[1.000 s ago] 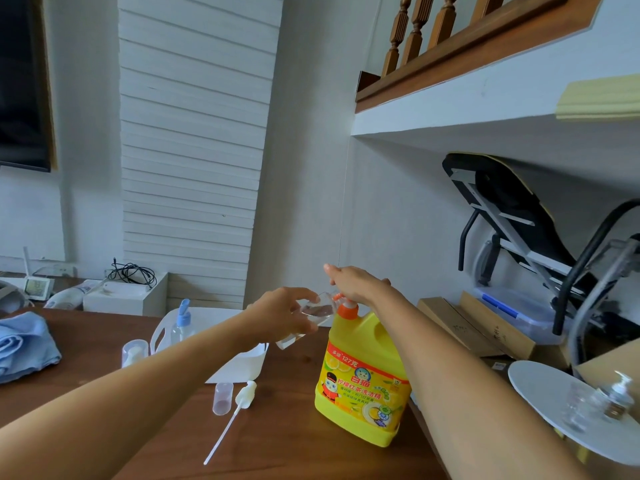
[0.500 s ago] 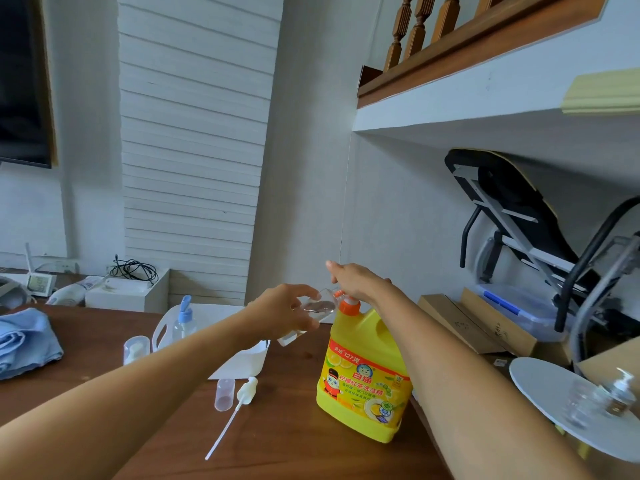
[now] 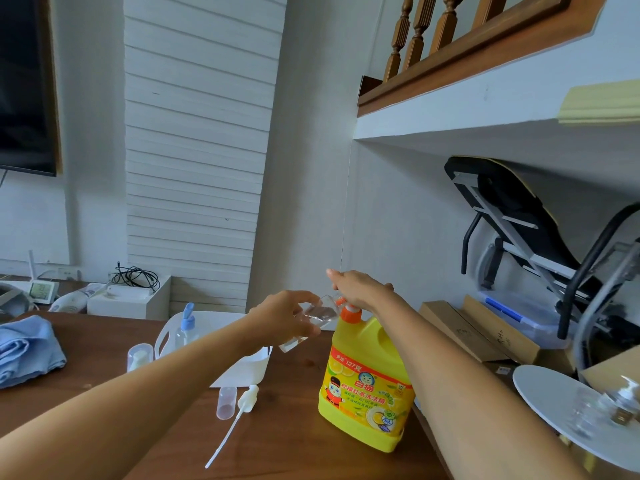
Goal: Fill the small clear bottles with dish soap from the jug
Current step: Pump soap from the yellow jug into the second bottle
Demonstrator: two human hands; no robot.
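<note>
A yellow dish-soap jug (image 3: pixel 367 386) with an orange pump top stands upright on the brown wooden table (image 3: pixel 294 434). My right hand (image 3: pixel 360 289) rests flat on the pump head, fingers stretched out. My left hand (image 3: pixel 287 315) grips a small clear bottle (image 3: pixel 315 315), tilted with its mouth at the pump's orange spout. A little clear liquid shows inside the bottle. A loose white pump with a long tube (image 3: pixel 239 415) and a clear cap (image 3: pixel 227 401) lie on the table in front of the jug.
A white tray (image 3: pixel 246 368) holds a clear bottle with a blue pump (image 3: pixel 185 329). A capped small container (image 3: pixel 138 356) stands beside it, a blue cloth (image 3: pixel 24 351) at far left. At right, a round white stand (image 3: pixel 554 403) carries another pump bottle (image 3: pixel 620 407); cardboard boxes behind.
Both hands and the bottle stay at the pump spout. The view has shifted slightly; nothing else has visibly moved.
</note>
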